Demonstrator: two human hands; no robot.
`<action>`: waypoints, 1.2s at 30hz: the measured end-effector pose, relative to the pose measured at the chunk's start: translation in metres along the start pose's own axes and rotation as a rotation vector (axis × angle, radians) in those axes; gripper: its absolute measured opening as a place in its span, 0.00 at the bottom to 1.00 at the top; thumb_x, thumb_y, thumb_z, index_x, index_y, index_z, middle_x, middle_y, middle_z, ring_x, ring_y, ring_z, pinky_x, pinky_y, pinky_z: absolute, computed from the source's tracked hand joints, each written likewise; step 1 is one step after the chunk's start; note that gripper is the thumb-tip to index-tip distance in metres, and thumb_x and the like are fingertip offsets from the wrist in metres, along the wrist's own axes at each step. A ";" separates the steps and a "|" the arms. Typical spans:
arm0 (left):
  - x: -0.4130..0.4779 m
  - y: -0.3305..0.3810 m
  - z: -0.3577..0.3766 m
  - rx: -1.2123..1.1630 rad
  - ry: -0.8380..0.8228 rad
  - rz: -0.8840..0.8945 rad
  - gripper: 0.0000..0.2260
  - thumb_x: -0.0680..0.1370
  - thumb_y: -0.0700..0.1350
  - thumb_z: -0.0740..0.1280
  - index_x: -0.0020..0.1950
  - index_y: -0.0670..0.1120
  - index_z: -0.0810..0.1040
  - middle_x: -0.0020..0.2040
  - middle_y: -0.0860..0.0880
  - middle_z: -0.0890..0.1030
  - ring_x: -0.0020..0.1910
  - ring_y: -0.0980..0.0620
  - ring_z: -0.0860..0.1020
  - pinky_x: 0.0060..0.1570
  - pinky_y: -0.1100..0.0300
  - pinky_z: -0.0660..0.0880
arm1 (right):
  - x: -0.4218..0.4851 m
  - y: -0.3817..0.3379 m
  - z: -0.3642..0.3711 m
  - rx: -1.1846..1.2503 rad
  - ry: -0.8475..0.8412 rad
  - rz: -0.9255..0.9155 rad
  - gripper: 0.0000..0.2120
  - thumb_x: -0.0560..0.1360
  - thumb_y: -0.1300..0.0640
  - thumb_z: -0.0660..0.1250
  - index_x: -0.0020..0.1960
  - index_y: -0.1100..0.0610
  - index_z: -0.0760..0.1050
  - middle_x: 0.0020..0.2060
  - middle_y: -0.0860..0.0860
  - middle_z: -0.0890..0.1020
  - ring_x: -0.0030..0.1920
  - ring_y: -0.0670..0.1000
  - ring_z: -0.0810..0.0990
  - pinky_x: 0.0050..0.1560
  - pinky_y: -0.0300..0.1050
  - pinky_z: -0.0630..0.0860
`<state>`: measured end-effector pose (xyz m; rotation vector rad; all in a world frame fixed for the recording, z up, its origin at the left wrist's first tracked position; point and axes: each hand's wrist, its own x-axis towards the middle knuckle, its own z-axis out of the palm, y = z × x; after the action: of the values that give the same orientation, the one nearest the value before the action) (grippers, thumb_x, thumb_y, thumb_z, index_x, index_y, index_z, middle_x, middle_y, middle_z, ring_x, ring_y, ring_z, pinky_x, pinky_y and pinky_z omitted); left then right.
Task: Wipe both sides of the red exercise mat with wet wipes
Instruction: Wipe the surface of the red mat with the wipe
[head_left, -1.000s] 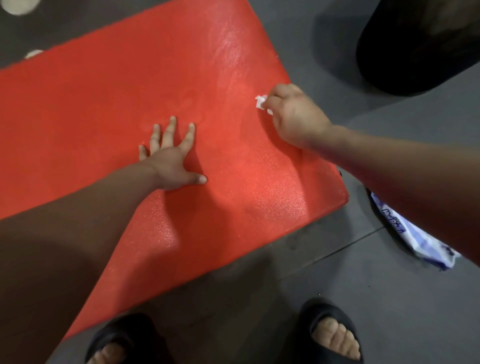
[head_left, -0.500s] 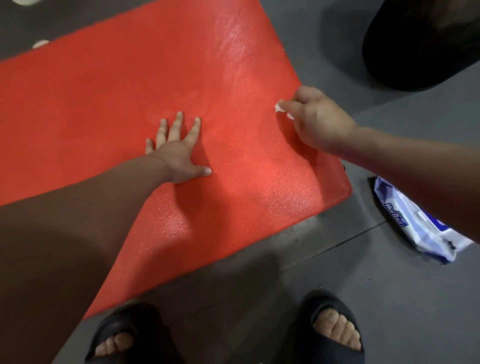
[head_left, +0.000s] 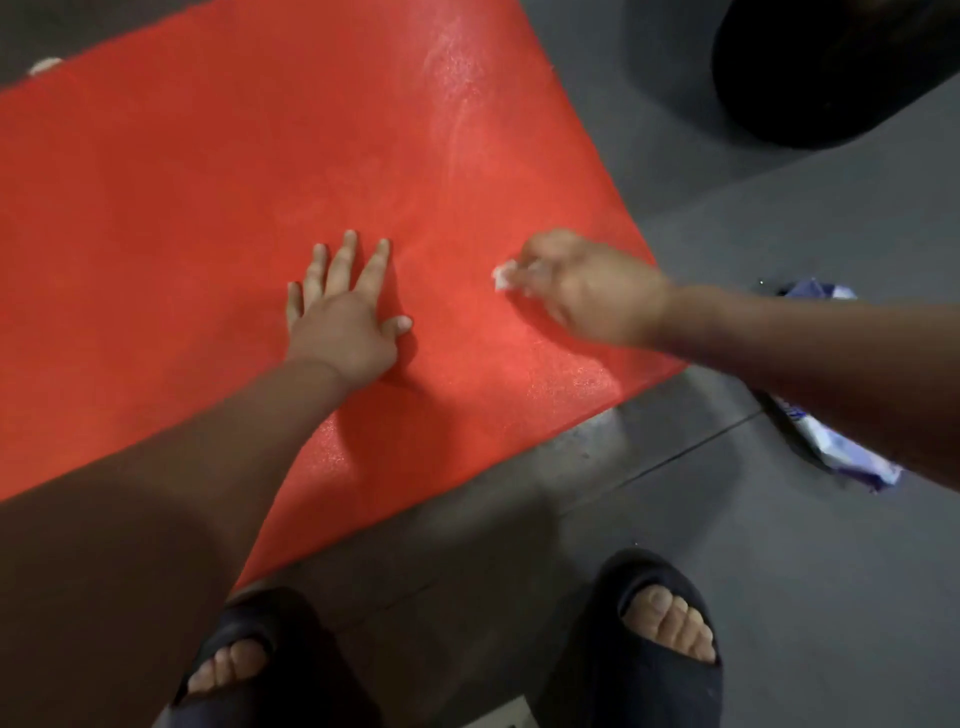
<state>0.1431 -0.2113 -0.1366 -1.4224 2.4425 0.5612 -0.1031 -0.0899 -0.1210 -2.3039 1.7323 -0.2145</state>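
Red exercise mat (head_left: 208, 208) lies flat on grey floor (head_left: 779, 545). Left grip (head_left: 343, 322) palm-down on mat mid-area, fingers spread straight. Right grip (head_left: 587, 291), motion-blurred, appears to pinch a small white wet wipe (head_left: 503, 275) against mat near its right edge; wipes pack (head_left: 841, 452) on floor beside mat, partly under forearm.

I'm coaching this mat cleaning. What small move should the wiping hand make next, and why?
Probably sweep the right hand, pinching the wet wipe, across the red mat toward the left hand, which lies flat bracing it; the wipe sits near the mat's edge.
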 end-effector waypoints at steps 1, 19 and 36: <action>-0.002 0.000 0.004 -0.001 0.026 0.003 0.37 0.80 0.55 0.67 0.83 0.61 0.49 0.84 0.54 0.44 0.83 0.46 0.42 0.79 0.39 0.45 | 0.004 0.014 -0.001 -0.016 0.041 0.097 0.24 0.83 0.52 0.47 0.63 0.62 0.78 0.47 0.61 0.78 0.46 0.63 0.78 0.49 0.56 0.78; -0.010 -0.002 0.042 0.016 0.327 0.058 0.32 0.78 0.57 0.53 0.83 0.52 0.57 0.83 0.45 0.56 0.82 0.40 0.51 0.77 0.35 0.46 | -0.050 -0.023 0.020 0.043 0.193 0.375 0.17 0.83 0.62 0.56 0.66 0.64 0.77 0.48 0.61 0.77 0.45 0.62 0.76 0.47 0.57 0.76; -0.010 0.000 0.047 0.035 0.384 0.045 0.32 0.79 0.57 0.54 0.83 0.53 0.57 0.83 0.47 0.56 0.82 0.41 0.51 0.78 0.35 0.47 | -0.080 -0.094 0.038 0.185 0.092 0.359 0.16 0.79 0.59 0.63 0.64 0.66 0.76 0.48 0.61 0.78 0.48 0.63 0.77 0.50 0.58 0.76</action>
<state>0.1491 -0.1819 -0.1745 -1.5878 2.7654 0.2704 -0.0292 0.0157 -0.1277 -1.8441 2.0382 -0.3964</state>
